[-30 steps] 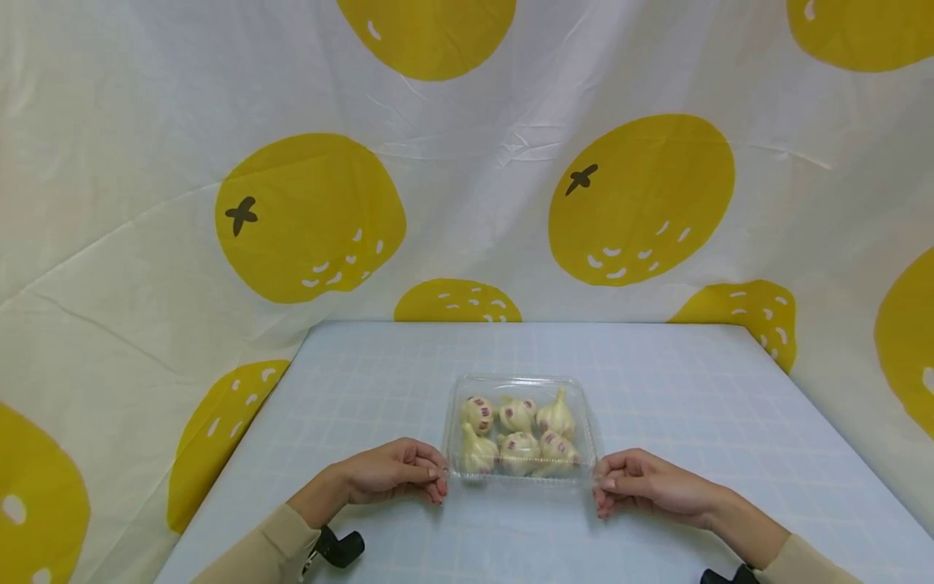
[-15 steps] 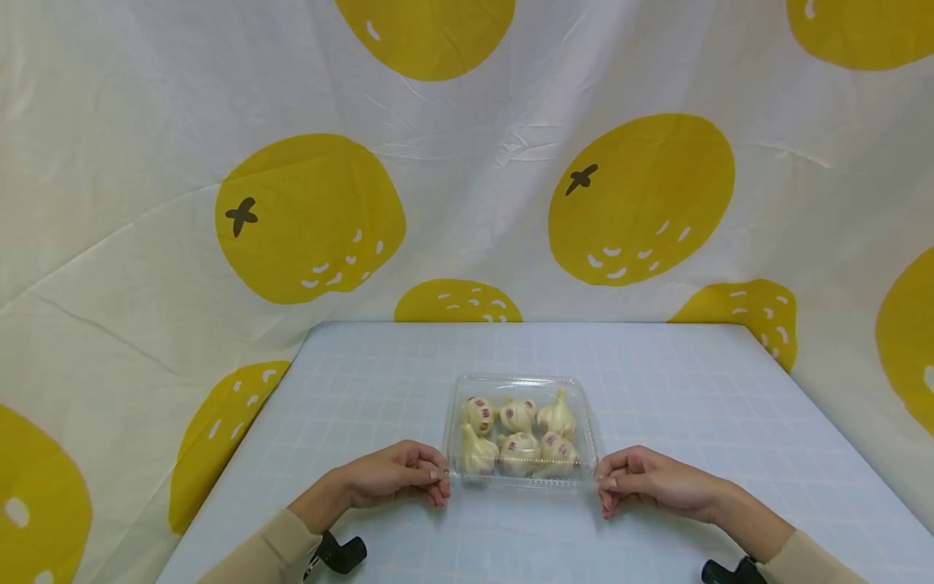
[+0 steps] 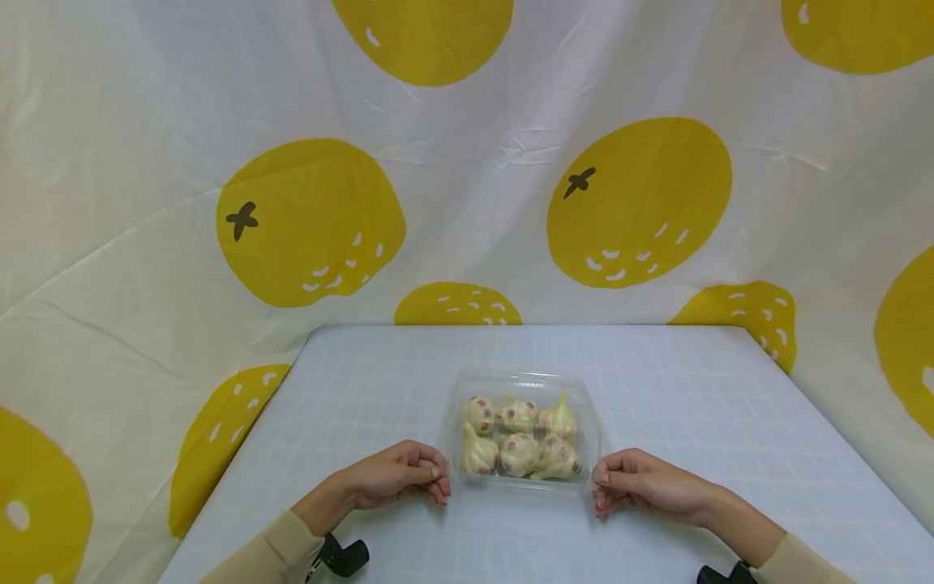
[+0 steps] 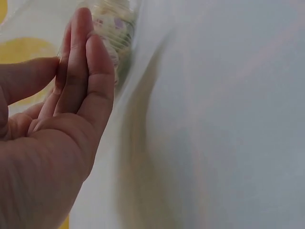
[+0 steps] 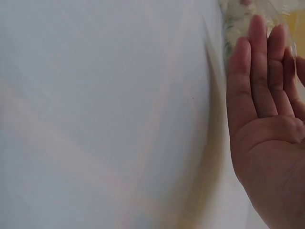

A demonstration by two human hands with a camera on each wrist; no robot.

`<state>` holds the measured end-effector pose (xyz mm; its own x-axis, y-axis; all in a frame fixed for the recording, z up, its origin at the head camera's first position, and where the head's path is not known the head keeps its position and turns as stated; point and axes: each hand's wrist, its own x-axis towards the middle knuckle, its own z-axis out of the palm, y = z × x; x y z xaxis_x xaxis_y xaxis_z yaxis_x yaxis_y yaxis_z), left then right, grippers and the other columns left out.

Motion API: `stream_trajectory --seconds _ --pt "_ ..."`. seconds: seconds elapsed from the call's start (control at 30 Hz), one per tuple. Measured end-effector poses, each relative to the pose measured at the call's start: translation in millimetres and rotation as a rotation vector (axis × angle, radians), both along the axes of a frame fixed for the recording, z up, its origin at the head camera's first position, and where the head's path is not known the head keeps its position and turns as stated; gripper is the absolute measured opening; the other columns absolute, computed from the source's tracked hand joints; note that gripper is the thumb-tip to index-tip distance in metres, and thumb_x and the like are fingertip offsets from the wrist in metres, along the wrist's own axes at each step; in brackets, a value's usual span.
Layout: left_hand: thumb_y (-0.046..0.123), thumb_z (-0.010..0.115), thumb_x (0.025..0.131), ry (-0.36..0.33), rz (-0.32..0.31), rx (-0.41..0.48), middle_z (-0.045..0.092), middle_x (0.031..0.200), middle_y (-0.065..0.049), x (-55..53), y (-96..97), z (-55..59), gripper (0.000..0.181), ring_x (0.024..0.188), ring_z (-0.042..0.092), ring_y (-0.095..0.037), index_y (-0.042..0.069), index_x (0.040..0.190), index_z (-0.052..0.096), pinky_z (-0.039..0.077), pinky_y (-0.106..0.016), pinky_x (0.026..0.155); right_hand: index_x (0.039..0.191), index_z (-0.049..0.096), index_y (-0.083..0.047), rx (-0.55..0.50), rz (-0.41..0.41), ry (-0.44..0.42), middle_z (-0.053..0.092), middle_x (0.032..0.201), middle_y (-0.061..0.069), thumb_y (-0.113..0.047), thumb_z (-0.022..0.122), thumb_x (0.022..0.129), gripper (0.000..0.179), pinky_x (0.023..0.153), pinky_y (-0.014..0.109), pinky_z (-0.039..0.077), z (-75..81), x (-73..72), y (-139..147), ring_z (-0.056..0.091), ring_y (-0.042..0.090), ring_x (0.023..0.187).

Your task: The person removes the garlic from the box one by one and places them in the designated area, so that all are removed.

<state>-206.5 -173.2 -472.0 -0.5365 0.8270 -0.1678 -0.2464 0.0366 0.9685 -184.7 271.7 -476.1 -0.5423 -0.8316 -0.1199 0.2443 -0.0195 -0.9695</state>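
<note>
A clear plastic clamshell container [image 3: 511, 483] holds two rows of whitish garlic bulbs [image 3: 519, 454] with purple marks. It sits mid-table in the head view, with a ridged line of its lid crossing over the bulbs. At its front left corner, my left hand [image 3: 401, 474] pinches the edge between thumb and fingertips. My right hand [image 3: 653, 485] pinches the front right corner in the same way. Beyond the left fingers, the left wrist view shows part of the garlic [image 4: 116, 24] through plastic. Fingers hide much of the container [image 5: 234, 19] in the right wrist view.
The table [image 3: 365, 373] wears a pale blue checked cloth. Behind and beside it hangs a white curtain [image 3: 474, 162] with large yellow fruit prints. A black wrist-worn device [image 3: 344, 556] is below the left hand, another [image 3: 726, 574] below the right.
The lid's ridged line has shifted from the container's front up across the bulbs in the head view. Both hands stay at the front corners, almost in the same place.
</note>
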Motion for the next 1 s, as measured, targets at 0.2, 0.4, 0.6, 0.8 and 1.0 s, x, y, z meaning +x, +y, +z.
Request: stream_trajectory --seconds 0.2,0.4,0.6,0.8,1.0 --pt "0.01 0.052 0.108 -0.01 -0.007 -0.023 0.073 0.104 -0.01 -0.5 -1.3 4.7 0.036 0.097 0.072 -0.018 -0.022 0.124 0.05 0.059 -0.03 0.089 0.113 0.05 0.027 0.067 -0.028 0.043 0.069 0.103 0.011 -0.009 0.042 0.111 0.037 0.095 0.042 0.057 4.6 -1.1 0 0.069 0.022 0.1" --pt "0.01 0.052 0.108 0.002 -0.004 -0.027 0.073 0.104 -0.01 0.5 -1.5 5.7 0.037 0.097 0.072 -0.019 -0.023 0.124 0.05 0.059 -0.03 0.088 0.114 0.046 0.03 0.096 -0.033 0.061 0.069 0.102 0.011 -0.01 0.043 0.111 0.04 0.093 0.042 0.058 6.2 -1.8 0 0.069 0.021 0.099" --pt "0.01 0.052 0.108 0.003 0.003 -0.029 0.072 0.104 -0.011 0.8 -0.8 3.9 0.037 0.096 0.072 -0.018 -0.023 0.124 0.05 0.059 -0.029 0.086 0.114 0.045 0.03 0.093 -0.036 0.061 0.069 0.103 0.011 -0.01 0.044 0.11 0.04 0.093 0.042 0.058 6.2 -1.4 0 0.069 0.021 0.098" --pt "0.011 0.055 0.107 0.044 0.031 -0.082 0.073 0.104 -0.013 1.4 -1.1 6.4 0.038 0.096 0.072 -0.019 -0.022 0.124 0.052 0.059 -0.031 0.086 0.115 0.048 0.028 0.137 -0.044 0.104 0.069 0.104 0.014 -0.01 0.044 0.11 0.039 0.093 0.045 0.058 8.4 -2.1 1 0.069 0.021 0.098" --pt "0.012 0.063 0.103 0.149 0.099 -0.161 0.071 0.108 -0.027 0.9 -1.3 13.6 0.034 0.097 0.071 -0.024 -0.016 0.121 0.058 0.059 -0.039 0.09 0.115 0.058 0.017 0.282 -0.108 0.224 0.069 0.103 0.025 -0.016 0.05 0.109 0.035 0.086 0.044 0.06 18.6 -1.9 1 0.07 0.027 0.095"
